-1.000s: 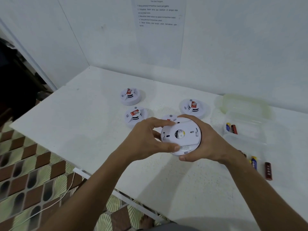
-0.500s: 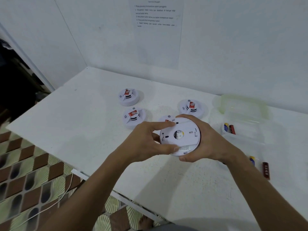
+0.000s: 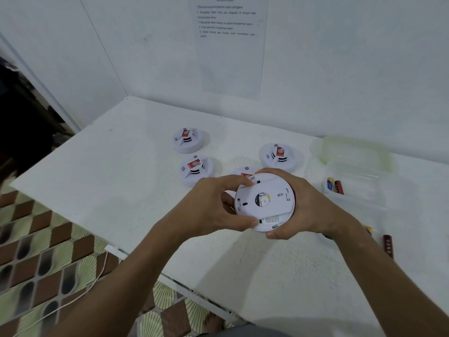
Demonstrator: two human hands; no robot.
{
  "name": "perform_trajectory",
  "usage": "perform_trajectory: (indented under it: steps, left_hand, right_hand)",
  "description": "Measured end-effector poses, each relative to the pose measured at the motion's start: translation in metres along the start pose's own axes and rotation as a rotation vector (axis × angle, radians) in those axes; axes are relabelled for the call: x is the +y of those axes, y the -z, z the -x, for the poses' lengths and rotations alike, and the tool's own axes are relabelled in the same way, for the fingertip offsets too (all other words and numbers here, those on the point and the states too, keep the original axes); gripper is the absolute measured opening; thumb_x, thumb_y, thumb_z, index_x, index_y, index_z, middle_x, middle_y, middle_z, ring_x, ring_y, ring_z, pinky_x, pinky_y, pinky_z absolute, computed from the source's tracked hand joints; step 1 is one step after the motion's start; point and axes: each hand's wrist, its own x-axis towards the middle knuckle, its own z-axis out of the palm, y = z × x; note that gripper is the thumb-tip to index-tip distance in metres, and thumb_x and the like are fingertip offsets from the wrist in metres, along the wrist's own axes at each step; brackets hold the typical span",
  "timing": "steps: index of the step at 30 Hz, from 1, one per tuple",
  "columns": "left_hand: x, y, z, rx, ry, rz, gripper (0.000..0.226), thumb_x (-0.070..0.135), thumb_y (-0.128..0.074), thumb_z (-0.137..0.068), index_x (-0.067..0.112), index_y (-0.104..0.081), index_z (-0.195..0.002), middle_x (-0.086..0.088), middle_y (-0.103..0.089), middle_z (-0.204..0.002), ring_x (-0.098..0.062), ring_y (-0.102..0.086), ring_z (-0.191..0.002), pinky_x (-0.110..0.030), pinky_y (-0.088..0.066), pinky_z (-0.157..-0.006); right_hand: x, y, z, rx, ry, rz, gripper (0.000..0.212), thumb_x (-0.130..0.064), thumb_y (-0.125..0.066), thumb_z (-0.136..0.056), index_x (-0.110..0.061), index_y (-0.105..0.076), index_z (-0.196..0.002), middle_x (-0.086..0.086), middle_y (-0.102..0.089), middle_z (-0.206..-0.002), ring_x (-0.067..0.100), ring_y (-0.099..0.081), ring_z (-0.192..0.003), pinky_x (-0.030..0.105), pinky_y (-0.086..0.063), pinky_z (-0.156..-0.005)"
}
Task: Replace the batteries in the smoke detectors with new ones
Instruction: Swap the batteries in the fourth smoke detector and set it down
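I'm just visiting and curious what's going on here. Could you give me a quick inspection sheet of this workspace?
Surface: white table, speckled.
Job's things: held smoke detector, back side up; three detectors on the table in full view, a fourth partly hidden behind the held one; batteries in a clear container; loose batteries near the right wrist.
Clutter: container lid by the wall.
Hands: left hand and right hand both grip the held detector's rim.
Cables: thin white cord on the floor.
Surroundings: white walls, printed instruction sheet, patterned tile floor.
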Motion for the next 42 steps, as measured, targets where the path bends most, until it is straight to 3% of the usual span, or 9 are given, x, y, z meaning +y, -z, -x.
perform_trajectory:
  steps: [4, 13, 17, 21, 26, 30, 32, 36, 42]
  left_hand:
    - [0.003, -0.003, -0.001, 0.074, -0.009, -0.046, 0.059, 0.029, -0.089, -0.062, 0.028, -0.059, -0.113, 0.015, -0.064, -0.111, -0.009, -0.069, -0.075, -0.031, -0.060, -0.066]
    - [-0.004, 0.003, 0.000, 0.016, -0.085, -0.015, 0.056, 0.029, -0.087, -0.063, 0.020, -0.062, -0.112, 0.001, -0.070, -0.095, -0.020, -0.071, -0.068, -0.041, -0.060, -0.065]
    - [-0.008, 0.007, -0.002, 0.024, -0.048, 0.065, 0.063, 0.036, -0.086, -0.061, 0.024, -0.062, -0.118, 0.008, -0.066, -0.109, -0.019, -0.070, -0.077, -0.040, -0.061, -0.070]
    - [-0.008, 0.006, -0.003, 0.043, -0.021, 0.074, 0.065, 0.034, -0.085, -0.064, 0.032, -0.061, -0.124, 0.015, -0.064, -0.105, -0.011, -0.064, -0.079, -0.030, -0.056, -0.067]
    - [-0.007, 0.004, 0.003, -0.003, -0.088, 0.338, 0.079, 0.014, -0.080, -0.072, 0.035, -0.044, -0.139, 0.008, -0.059, -0.129, -0.019, -0.062, -0.100, -0.030, -0.054, -0.080]
    - [-0.019, 0.002, 0.006, -0.029, -0.081, -0.018, 0.094, 0.027, -0.082, -0.069, 0.045, -0.029, -0.145, 0.025, -0.042, -0.140, -0.002, -0.049, -0.119, -0.026, -0.048, -0.092]
    - [-0.021, -0.003, 0.007, -0.094, -0.044, 0.006, 0.100, 0.032, -0.086, -0.069, 0.046, -0.025, -0.146, 0.027, -0.044, -0.139, -0.002, -0.050, -0.119, -0.026, -0.049, -0.094]
    - [-0.022, -0.004, 0.006, -0.024, -0.085, 0.068, 0.094, 0.028, -0.088, -0.067, 0.034, -0.037, -0.145, 0.017, -0.062, -0.124, -0.017, -0.063, -0.102, -0.035, -0.057, -0.084]
    - [-0.019, 0.008, 0.008, 0.041, -0.111, -0.057, 0.087, 0.037, -0.090, -0.060, 0.035, -0.051, -0.137, 0.016, -0.065, -0.104, -0.007, -0.053, -0.073, -0.020, -0.051, -0.065]
  right_hand:
    - [-0.002, -0.005, 0.000, 0.060, 0.031, -0.033, 0.091, -0.026, -0.088, -0.051, -0.026, -0.049, -0.133, -0.018, -0.061, -0.128, 0.007, -0.057, -0.121, 0.016, -0.049, -0.093]
    - [-0.003, 0.000, -0.001, -0.016, 0.031, -0.116, 0.092, -0.020, -0.088, -0.049, -0.025, -0.051, -0.133, -0.009, -0.061, -0.129, 0.015, -0.057, -0.122, 0.022, -0.051, -0.092]
    - [-0.004, -0.001, -0.002, -0.019, 0.032, -0.027, 0.094, -0.015, -0.091, -0.053, -0.028, -0.046, -0.135, -0.014, -0.055, -0.132, 0.008, -0.054, -0.124, 0.019, -0.051, -0.093]
    - [-0.002, -0.002, -0.006, 0.056, 0.021, 0.349, 0.100, -0.034, -0.094, -0.049, -0.034, -0.038, -0.132, -0.016, -0.035, -0.128, -0.002, -0.041, -0.121, 0.012, -0.046, -0.086]
    - [0.003, -0.004, -0.004, 0.018, -0.017, 0.328, 0.105, -0.017, -0.091, -0.060, -0.040, -0.027, -0.140, -0.019, -0.038, -0.132, -0.008, -0.043, -0.117, 0.006, -0.045, -0.083]
    - [0.003, -0.008, -0.005, 0.019, 0.012, 0.053, 0.099, -0.005, -0.090, -0.057, -0.032, -0.035, -0.134, -0.016, -0.051, -0.124, 0.007, -0.056, -0.114, 0.019, -0.054, -0.077]
    - [0.002, -0.012, -0.004, 0.048, 0.051, -0.060, 0.096, -0.002, -0.088, -0.056, -0.025, -0.036, -0.133, -0.008, -0.052, -0.129, 0.012, -0.055, -0.120, 0.024, -0.054, -0.087]
    - [0.004, -0.014, 0.000, 0.057, 0.041, -0.124, 0.098, -0.002, -0.089, -0.059, -0.018, -0.039, -0.141, -0.001, -0.053, -0.140, 0.022, -0.052, -0.130, 0.041, -0.051, -0.101]
    - [0.012, -0.015, -0.001, 0.078, -0.053, 0.000, 0.106, -0.030, -0.096, -0.054, -0.035, -0.040, -0.144, -0.007, -0.052, -0.143, 0.025, -0.053, -0.127, 0.060, -0.049, -0.096]
